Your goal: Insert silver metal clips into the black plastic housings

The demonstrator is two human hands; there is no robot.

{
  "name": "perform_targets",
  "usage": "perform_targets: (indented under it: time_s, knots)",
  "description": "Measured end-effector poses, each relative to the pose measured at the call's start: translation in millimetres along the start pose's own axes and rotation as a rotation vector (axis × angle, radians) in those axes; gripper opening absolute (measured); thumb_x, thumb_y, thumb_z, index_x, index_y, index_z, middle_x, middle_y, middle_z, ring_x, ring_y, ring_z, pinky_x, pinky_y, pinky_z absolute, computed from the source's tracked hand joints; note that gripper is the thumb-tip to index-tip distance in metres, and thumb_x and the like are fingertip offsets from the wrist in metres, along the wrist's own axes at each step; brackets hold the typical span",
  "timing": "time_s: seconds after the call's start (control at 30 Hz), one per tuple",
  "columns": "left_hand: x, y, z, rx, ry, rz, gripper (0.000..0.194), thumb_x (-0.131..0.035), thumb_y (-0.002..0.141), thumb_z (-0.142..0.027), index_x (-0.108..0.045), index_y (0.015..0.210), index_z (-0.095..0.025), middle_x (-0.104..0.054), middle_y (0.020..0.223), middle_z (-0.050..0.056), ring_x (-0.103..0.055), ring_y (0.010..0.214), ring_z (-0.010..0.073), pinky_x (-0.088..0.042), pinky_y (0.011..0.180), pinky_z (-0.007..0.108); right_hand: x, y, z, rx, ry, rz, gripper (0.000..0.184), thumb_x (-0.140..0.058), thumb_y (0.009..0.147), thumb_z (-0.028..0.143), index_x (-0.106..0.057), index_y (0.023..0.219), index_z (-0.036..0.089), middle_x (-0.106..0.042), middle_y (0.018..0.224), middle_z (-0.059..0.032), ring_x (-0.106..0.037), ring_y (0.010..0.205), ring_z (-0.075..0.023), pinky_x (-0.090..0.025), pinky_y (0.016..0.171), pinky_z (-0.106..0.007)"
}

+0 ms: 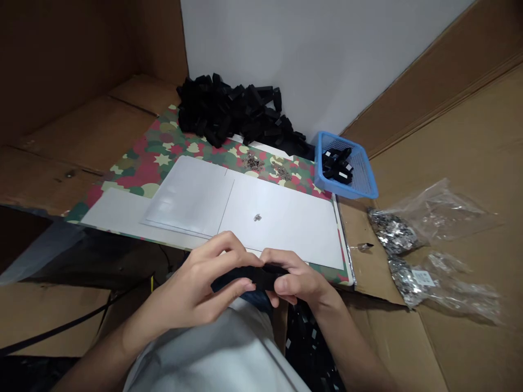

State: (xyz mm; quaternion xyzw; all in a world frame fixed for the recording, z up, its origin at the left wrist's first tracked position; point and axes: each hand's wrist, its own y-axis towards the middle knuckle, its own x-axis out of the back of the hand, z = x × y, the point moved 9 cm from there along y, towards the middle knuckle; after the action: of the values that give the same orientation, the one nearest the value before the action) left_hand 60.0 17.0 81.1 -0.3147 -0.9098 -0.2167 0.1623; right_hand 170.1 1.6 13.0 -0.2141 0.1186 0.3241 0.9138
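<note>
Close in front of my body, a small black block-like part [265,279] is held between both hands; its finer shape is partly hidden by fingers. My right hand [302,280] is closed around its right end, thumb in front and fingers behind and below. At the other end, my left hand [210,277] pinches the part, with the index fingertip on its top and the thumb tip at its lower left. Just beyond the hands, a little cluster of small shiny metal pieces [257,217] lies on a white sheet [294,218].
A heap of black parts [232,109] lies against the wall. Two small piles of metal bits [253,161] rest on the patterned table cover [141,158]. At the right stand a blue basket [357,188] with black parts and plastic bags of metal pieces [396,234]. More black parts [308,348] lie below.
</note>
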Motion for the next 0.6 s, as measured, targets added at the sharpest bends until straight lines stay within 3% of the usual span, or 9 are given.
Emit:
perform_targets:
  time_s: [0.4,0.47,0.53,0.6]
  knots:
    - [-1.7,-1,2,-0.003,-0.043,-0.016,0.022,-0.058,0.090,-0.016,-0.059,0.110,-0.025,-0.058,0.093,0.002,-0.058,0.081,0.0153,-0.048,0.072,0.027,-5,-1,5,0.002,-0.067,0.012,0.026,-0.064,0.076,0.038,-0.061,0.091,0.017,-0.059,0.058,0.0055,-0.038,0.037,-0.0053,-0.027,0.035,-0.017]
    - [-1.4,-1,10,0.033,-0.015,-0.007,0.028,-0.060,0.089,-0.021,-0.056,0.117,-0.026,-0.057,0.097,0.003,-0.057,0.086,0.0167,-0.048,0.076,0.029,1,-3,14,0.051,-0.222,-0.022,0.023,-0.062,0.077,0.038,-0.061,0.088,0.019,-0.059,0.064,0.0044,-0.046,0.047,-0.0080,-0.036,0.045,-0.019]
    - [1.1,1,27,0.104,0.080,-0.007,0.037,-0.061,0.089,-0.028,-0.050,0.124,-0.026,-0.055,0.103,0.004,-0.055,0.094,0.0198,-0.046,0.083,0.032,18,-8,27,0.101,-0.516,-0.152,0.020,-0.060,0.079,0.039,-0.061,0.085,0.019,-0.061,0.073,0.0020,-0.055,0.064,-0.0128,-0.043,0.060,-0.023]
    - [5.1,3,48,0.193,0.257,-0.011,0.039,-0.057,0.090,-0.033,-0.046,0.126,-0.023,-0.054,0.106,0.007,-0.054,0.098,0.0236,-0.044,0.086,0.038,41,-12,35,0.072,-0.843,-0.312,0.019,-0.059,0.081,0.038,-0.061,0.086,0.020,-0.064,0.082,-0.0002,-0.058,0.076,-0.0171,-0.042,0.070,-0.027]
